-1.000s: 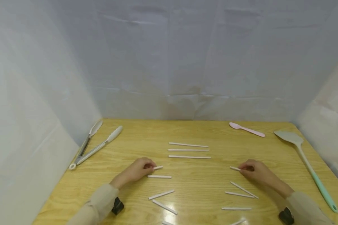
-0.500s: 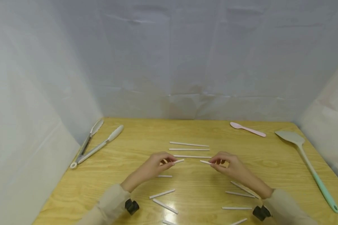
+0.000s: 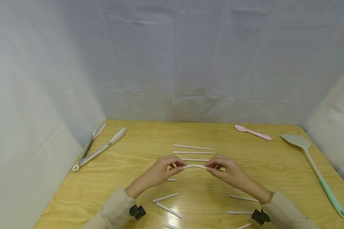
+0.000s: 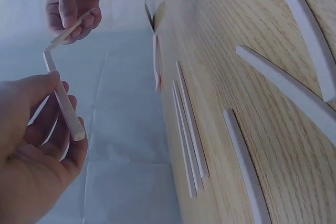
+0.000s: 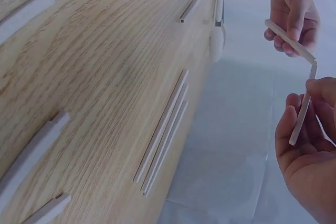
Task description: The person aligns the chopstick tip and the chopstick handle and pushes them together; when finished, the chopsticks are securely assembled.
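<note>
My left hand point(image 3: 167, 169) pinches a thick white chopstick half point(image 4: 65, 108) between thumb and fingers. Opposite it, my right hand point(image 3: 228, 171) pinches a thinner chopstick half point(image 5: 302, 114). Both are raised over the middle of the table. In the wrist views the inner ends of the halves meet, or nearly so, at an angle; whether they are joined I cannot tell. Just beyond the hands lie three long chopsticks point(image 3: 193, 152) in parallel rows, the nearest partly covered by the hands.
Several loose chopstick halves point(image 3: 165, 197) lie front left, and others point(image 3: 239, 212) front right, partly behind the right forearm. Tongs point(image 3: 94, 154) are at the far left. A pink spoon point(image 3: 252, 132) and a spatula point(image 3: 315, 168) lie right. Pale sheeting point(image 3: 189, 63) surrounds the wooden table point(image 3: 143, 136).
Both hands have come inward from the sides with their chopstick halves, closing the wide gap between them. Over the last half second the inner ends have drawn together.
</note>
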Motion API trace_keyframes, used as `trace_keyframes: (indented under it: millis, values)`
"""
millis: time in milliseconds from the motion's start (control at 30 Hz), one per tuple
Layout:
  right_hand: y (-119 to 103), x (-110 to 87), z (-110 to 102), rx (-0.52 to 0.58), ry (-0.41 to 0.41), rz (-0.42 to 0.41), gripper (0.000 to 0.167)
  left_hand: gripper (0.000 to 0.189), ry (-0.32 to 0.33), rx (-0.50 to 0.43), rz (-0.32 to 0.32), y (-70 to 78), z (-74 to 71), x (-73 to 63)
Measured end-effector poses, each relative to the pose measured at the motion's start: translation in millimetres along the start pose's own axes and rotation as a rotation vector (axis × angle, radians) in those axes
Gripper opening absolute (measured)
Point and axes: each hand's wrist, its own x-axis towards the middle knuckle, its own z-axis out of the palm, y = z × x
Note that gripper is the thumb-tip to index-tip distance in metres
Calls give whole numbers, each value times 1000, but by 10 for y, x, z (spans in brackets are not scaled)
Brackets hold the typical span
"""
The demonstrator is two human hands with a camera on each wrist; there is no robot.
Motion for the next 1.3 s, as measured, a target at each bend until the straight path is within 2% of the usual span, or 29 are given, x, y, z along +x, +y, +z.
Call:
trace_keyframes:
  millis: [533,633,833,1067,1300]
  values:
    - [16,-3,-12,-22,9,-29,20,17,12,38,48,-11,13,-3]
    - [22,-10,-13,-42,10,-14,20,17,18,52,68,-24,23,-6]
    - [49,-29,5,-80,15,15,18,18,7,40,62,-32,34,-6]
    - [39,-45,40,-85,56,-32,22,18,37,2,82,-40,99,6]
    - [8,-37,79,-131,93,-21,20,19,72,9,76,-44,149,20]
